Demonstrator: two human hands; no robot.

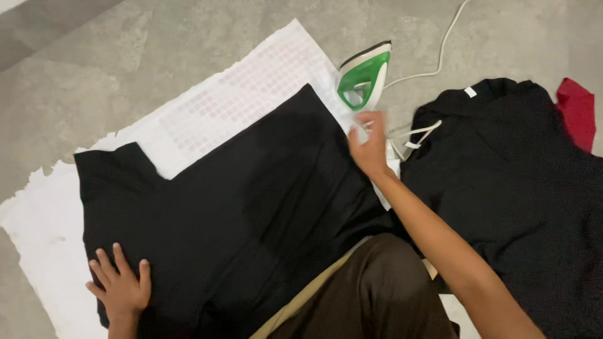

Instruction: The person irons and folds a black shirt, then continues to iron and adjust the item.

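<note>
Head view: our left hand [121, 289] presses flat, fingers spread, on the black garment [232, 207] laid over the white cloth [220, 107] on the floor. Our right hand [369, 145], fingers loosely apart, holding nothing, reaches near the upright green iron [364, 78]. A clumsy grab could tip it; its cord [440, 50] may snag.

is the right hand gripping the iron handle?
No, the right hand is open just short of the upright green-and-white iron, not touching its handle.
</note>
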